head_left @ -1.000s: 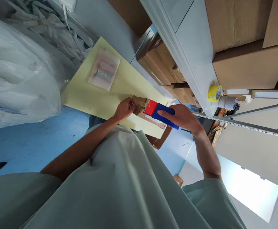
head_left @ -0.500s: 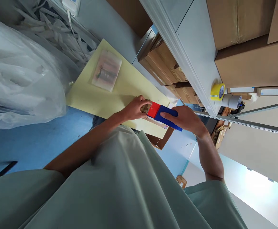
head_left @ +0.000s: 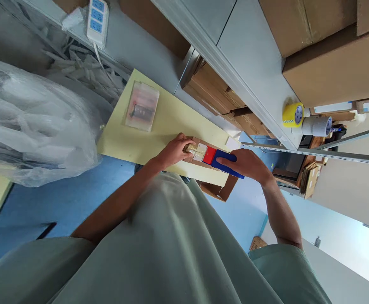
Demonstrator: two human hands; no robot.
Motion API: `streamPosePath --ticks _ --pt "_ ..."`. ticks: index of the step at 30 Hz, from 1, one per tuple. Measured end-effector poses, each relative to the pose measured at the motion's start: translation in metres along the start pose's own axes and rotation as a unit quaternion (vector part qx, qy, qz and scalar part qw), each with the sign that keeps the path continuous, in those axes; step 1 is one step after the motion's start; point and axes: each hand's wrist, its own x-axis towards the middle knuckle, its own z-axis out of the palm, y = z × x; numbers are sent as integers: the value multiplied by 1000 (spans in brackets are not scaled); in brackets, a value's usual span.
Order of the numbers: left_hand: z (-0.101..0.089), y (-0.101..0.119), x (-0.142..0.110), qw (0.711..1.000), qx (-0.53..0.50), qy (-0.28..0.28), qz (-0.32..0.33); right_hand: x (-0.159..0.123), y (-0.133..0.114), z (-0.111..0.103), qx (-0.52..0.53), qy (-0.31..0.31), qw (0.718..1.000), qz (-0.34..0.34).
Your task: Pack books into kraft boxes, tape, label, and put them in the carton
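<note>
My right hand [head_left: 250, 164] is closed around the blue end of a long, flat blue and red box-like object [head_left: 209, 155], thumb on top. From its red end sticks out a shiny gold and whitish piece [head_left: 199, 151], whose kind I cannot make out. My left hand [head_left: 174, 151] pinches the outer end of this piece between thumb and fingers. Underneath both lies a brown cardboard piece [head_left: 197, 140], partly hidden. The pale yellow board [head_left: 172, 112] extends below the hands. On its far part rests a clear plastic case [head_left: 142, 106] with reddish and dark contents.
Large plastic bags [head_left: 35, 122] bulge at the left. A power strip [head_left: 97, 23] lies at the top. Cardboard boxes [head_left: 216, 86] stand beyond the board; an open carton [head_left: 221, 190] sits by its near end. Yellow tape [head_left: 292, 115] is on the grey shelf.
More of the gold and whitish piece now shows between my left fingers and the red end. The cardboard under it has come into sight. My view has shifted slightly.
</note>
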Motion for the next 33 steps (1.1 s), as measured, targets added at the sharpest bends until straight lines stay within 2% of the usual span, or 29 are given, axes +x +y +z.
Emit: streamPosePath --ticks 5,10,13,17,22,27,33 --pt "-8 -5 -1 999 -1 -39 -12 25 25 37 21 -10 999 21" --pt "-11 1 -4 999 -12 -30 -31 55 35 65 46 -13 999 9" --pt "-7 9 -11 997 -38 14 -67 65 37 72 54 -13 998 -7" --pt "7 22 -23 981 -70 99 -150 68 40 79 72 2 997 -24" --pt "25 42 -24 950 -29 191 -243 65 41 86 107 13 993 -52" --pt "43 55 -17 930 99 250 -252 65 46 91 122 29 990 -68" --pt "66 53 -16 910 106 307 -256 68 52 98 131 38 987 -90"
